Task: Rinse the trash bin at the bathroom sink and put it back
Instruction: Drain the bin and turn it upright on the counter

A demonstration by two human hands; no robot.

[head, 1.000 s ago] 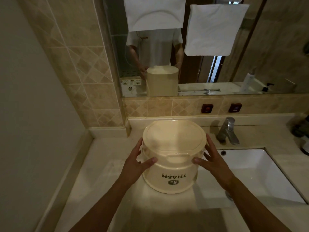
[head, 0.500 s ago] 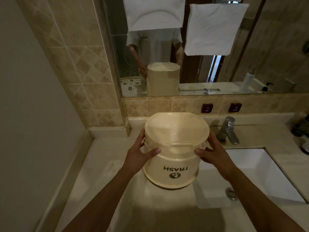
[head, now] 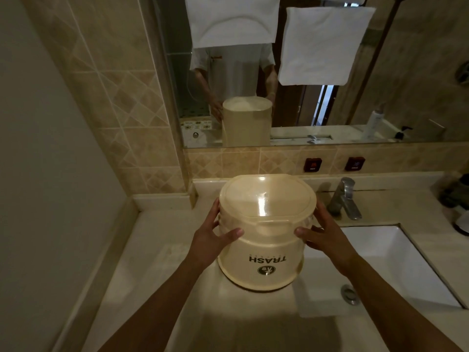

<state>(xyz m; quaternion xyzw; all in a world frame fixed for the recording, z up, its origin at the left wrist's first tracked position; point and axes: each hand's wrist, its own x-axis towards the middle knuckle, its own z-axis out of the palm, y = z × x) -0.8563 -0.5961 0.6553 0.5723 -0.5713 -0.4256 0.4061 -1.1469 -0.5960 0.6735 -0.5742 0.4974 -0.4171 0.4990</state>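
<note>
Bathroom worktop (head: 157, 250), trash bin held left of the sink (head: 396, 260).
My left hand (head: 213, 237) and right hand (head: 322, 237) each grip a side of the trash bin (head: 264, 240), thumbs across its front; the faucet (head: 344, 198) stands behind the sink.

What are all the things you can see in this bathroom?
bin: one, cream, lid on, marked TRASH, on the counter left of the sink, held from both sides
counter: one, pale beige
sink: one, white, set into the counter at right
drain: one, silver, in the sink
tap: one, silver, behind the sink
labels: two, dark red, on the tiles above the tap
mirror: one, on the wall, shows the bin and person
towels: two, white, seen in the mirror
left hand: one, on the bin's left side
right hand: one, on the bin's right side
</note>
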